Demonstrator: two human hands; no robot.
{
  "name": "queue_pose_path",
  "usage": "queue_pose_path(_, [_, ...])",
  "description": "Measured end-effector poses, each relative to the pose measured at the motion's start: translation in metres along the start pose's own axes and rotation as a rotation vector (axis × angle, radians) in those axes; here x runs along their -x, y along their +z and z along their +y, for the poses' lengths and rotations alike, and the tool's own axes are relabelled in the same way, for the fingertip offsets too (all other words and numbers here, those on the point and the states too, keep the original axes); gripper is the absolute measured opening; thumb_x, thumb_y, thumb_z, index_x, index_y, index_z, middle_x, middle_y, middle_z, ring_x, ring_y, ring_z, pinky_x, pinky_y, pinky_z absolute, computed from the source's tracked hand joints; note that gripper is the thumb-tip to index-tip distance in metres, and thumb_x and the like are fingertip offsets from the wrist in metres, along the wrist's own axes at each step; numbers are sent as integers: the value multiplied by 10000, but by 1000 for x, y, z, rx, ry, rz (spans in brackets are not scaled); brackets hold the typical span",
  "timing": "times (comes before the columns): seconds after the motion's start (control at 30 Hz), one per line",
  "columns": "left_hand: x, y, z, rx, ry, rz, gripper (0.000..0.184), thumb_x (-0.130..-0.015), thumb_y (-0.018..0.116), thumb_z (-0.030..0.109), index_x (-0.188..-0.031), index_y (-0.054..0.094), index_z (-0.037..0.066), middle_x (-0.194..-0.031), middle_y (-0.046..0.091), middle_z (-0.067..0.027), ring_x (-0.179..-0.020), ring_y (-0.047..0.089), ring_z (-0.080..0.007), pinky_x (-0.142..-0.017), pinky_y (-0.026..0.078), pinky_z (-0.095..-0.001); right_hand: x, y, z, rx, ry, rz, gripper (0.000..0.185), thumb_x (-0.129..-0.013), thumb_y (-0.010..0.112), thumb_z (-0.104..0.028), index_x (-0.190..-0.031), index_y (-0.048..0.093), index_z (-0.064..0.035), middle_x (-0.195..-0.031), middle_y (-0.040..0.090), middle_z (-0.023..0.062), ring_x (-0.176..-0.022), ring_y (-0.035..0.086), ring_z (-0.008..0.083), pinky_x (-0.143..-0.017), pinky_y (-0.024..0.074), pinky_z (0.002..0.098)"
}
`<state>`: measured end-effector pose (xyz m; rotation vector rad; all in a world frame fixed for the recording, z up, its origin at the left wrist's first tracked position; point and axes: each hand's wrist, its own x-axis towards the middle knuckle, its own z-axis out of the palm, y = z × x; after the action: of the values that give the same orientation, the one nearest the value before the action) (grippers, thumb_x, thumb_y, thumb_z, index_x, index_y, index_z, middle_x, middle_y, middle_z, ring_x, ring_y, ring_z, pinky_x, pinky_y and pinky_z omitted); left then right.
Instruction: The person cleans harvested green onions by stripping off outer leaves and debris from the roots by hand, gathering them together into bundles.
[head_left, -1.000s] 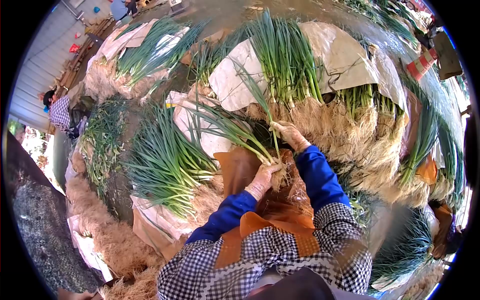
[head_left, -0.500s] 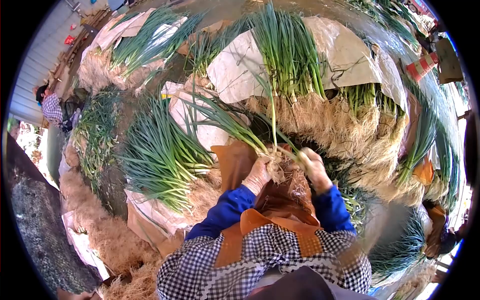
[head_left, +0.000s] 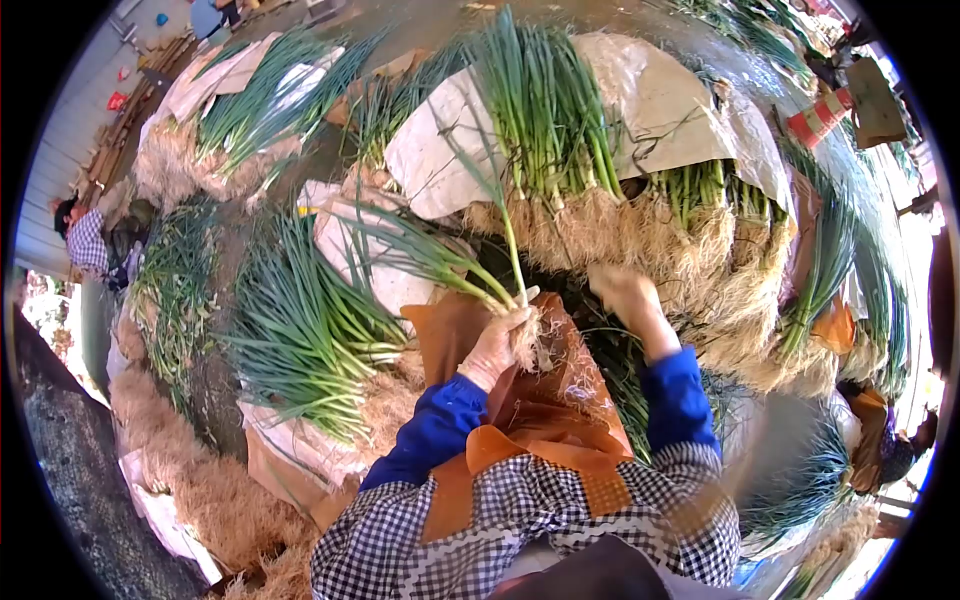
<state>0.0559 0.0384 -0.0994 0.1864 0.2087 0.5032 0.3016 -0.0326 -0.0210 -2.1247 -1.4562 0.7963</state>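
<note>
Over the brown apron, my left hand is closed round the white lower stalks of a few green onions, with their pale roots hanging beside the fingers. One stalk of them stands upright, the others lean to the left. My right hand is off to the right, near the hanging roots of the large pile; it is blurred, and its fingers cannot be made out. A heap of green onions lies left of my left hand, roots towards me. Loose green leaves lie below my right hand.
Ahead stands a large pile of green onions with pale sheets over parts of it. More bundles lie at the upper left and right. A person is at the far left, another at the right edge. Trimmed roots lie lower left.
My right hand has let go of the upright stalk and moved right, away from my left hand, which keeps its hold. Loose leaves now show beneath my right hand. The view has shifted slightly.
</note>
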Motion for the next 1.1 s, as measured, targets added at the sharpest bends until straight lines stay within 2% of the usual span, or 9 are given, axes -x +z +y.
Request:
queue_pose_path(0.13, [-5,23,12,71,129,129,182,-849,576,35,-1030,563,60,-916,598,-43,-808,599,-147,-715,513,-255,-118,-53,-26,309,190,490,327,-842,554,-401,-943,619,-96,-886,639,100,-836,615,245,-736,477,356])
queue_pose_path(0.27, [-18,46,11,-85,99,209,121,-852,593,73,-970,569,79,-903,613,-35,-830,606,-143,-726,520,-260,-169,-70,-1,417,171,180,443,-774,570,-439,-883,638,-15,-938,638,177,-818,605,320,-742,467,378])
queue_pose_path(0.43, [-29,55,-11,-7,59,123,147,-858,583,88,-1004,574,73,-1128,582,-114,-1043,569,-220,-895,489,-391,-36,-73,-67,-831,184,199,260,-837,581,-331,-898,649,-88,-785,635,63,-713,581,218,-683,474,364])
queue_pose_path(0.57, [-24,40,-58,-50,-219,269,319,-848,585,90,-1155,507,49,-1091,585,-114,-995,577,-242,-855,492,-400,30,-13,-53,-1169,420,-155,184,-875,579,-250,-887,633,-74,-734,586,8,-630,515,84,-621,430,229])
queue_pose_path(0.77, [-23,42,-81,-304,34,446,306,-771,609,-27,-1069,555,17,-952,598,-53,-862,590,-175,-803,484,-284,-7,39,-20,-1155,137,296,155,-857,619,-171,-896,633,-21,-818,610,-28,-718,519,48,-638,411,187])
queue_pose_path(0.9, [-32,13,-93,-412,323,544,232,-770,619,-21,-996,572,-1,-924,599,-67,-852,590,-173,-744,498,-287,-21,58,-8,-759,33,577,187,-812,662,-110,-650,574,-78,-603,487,-55,-551,436,47,-510,378,206])
queue_pose_path(0.97, [-32,0,-93,-400,194,578,166,-780,616,-7,-940,578,8,-836,598,-61,-775,600,-190,-708,507,-300,-14,63,-1,68,-110,788,271,-836,644,-238,-647,548,-70,-589,493,-5,-525,452,119,-525,406,277])
queue_pose_path(1.03, [-34,-3,-95,-345,166,602,138,-797,613,38,-930,585,12,-766,593,-51,-664,593,-199,-633,507,-304,-22,84,25,-519,39,664,316,-878,568,-374,-763,595,-81,-628,544,12,-606,549,154,-584,453,292])
queue_pose_path(1.1, [-23,34,-76,-97,-60,584,182,-829,589,108,-981,575,8,-686,548,-16,-556,534,-153,-519,462,-260,-3,61,19,-1261,297,3,378,-903,511,-425,-982,605,-67,-690,584,35,-674,555,166,-670,462,279])
